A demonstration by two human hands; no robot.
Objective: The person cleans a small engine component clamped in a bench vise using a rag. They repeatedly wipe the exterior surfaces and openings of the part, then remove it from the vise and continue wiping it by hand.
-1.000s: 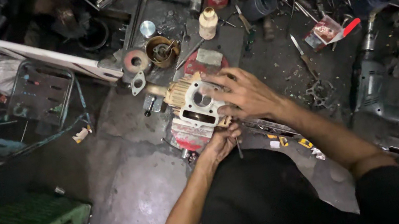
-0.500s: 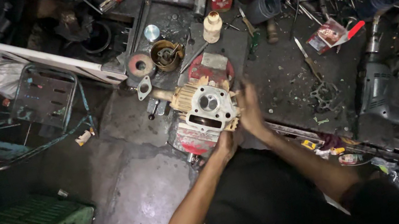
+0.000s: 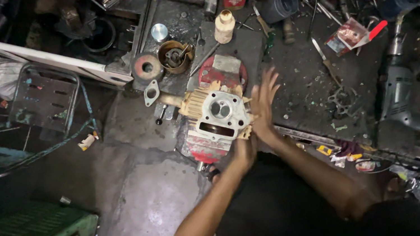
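a finned engine cylinder head (image 3: pixel 218 112) sits clamped in a red bench vise (image 3: pixel 213 141) at the bench's near edge. the right hand (image 3: pixel 264 104) lies flat against its right side, fingers spread, grasping nothing; the left hand (image 3: pixel 243 149) touches its near corner (grip unclear). judged step: steadying the part. the dark workbench (image 3: pixel 299 72) is cluttered; an electric drill (image 3: pixel 402 94) lies right.
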